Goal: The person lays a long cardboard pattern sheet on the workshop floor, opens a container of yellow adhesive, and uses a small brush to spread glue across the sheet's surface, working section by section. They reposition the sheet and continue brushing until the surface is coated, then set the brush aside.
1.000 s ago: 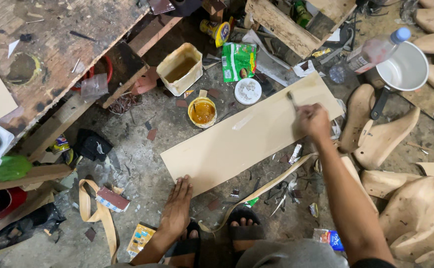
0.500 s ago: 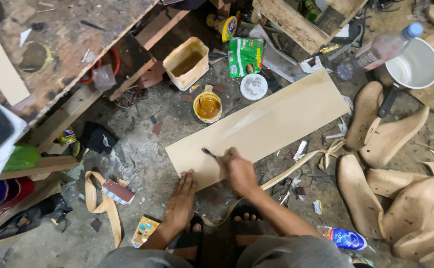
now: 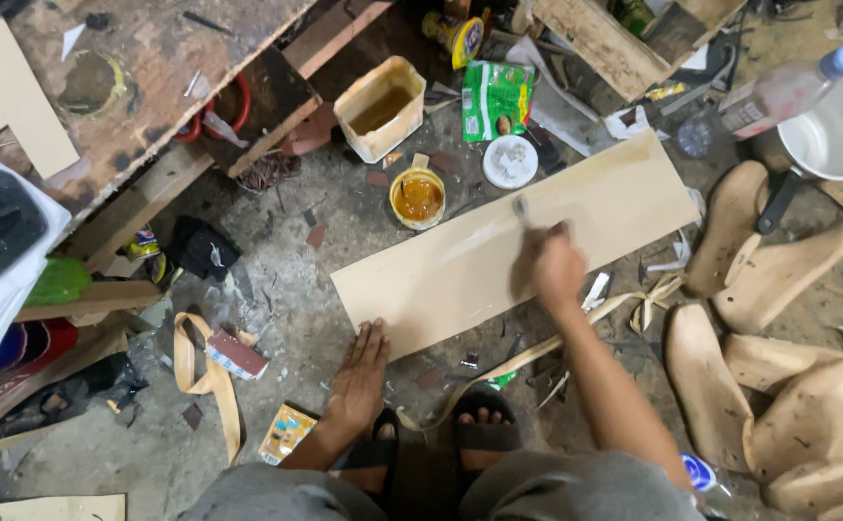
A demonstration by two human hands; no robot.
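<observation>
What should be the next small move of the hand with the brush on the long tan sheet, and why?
Probably a stroke back along the tan sheet toward its near-left end. The right hand holds the brush at mid-sheet, where a glossy streak shows, while the surface near the left hand, which pins the near edge, looks dull. The round tin of yellow glue stands close for a refill.

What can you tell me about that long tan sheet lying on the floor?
The tan sheet is a long, flat rectangle, like thin leather or board, lying askew on the dirty floor. A glossy wet streak runs along it. The right hand works a small brush over it; the left hand presses its near edge.
</observation>
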